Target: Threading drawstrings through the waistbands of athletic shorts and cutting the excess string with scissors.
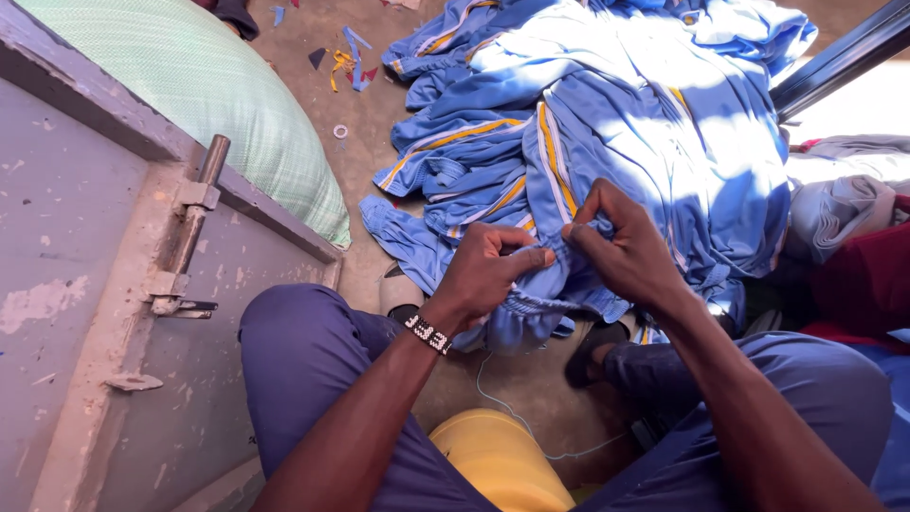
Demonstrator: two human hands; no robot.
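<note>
Here, a gathered edge of a light-blue fabric garment with yellow and white stripes is pinched between both hands — the left hand is clamped on it from one side, the right hand from the other, fingertips almost touching. The garment is held above the knees, at the near end of a heap of like blue garments on the floor. A thin white thread is seen hanging below — beside it, a yellow plastic container.
</note>
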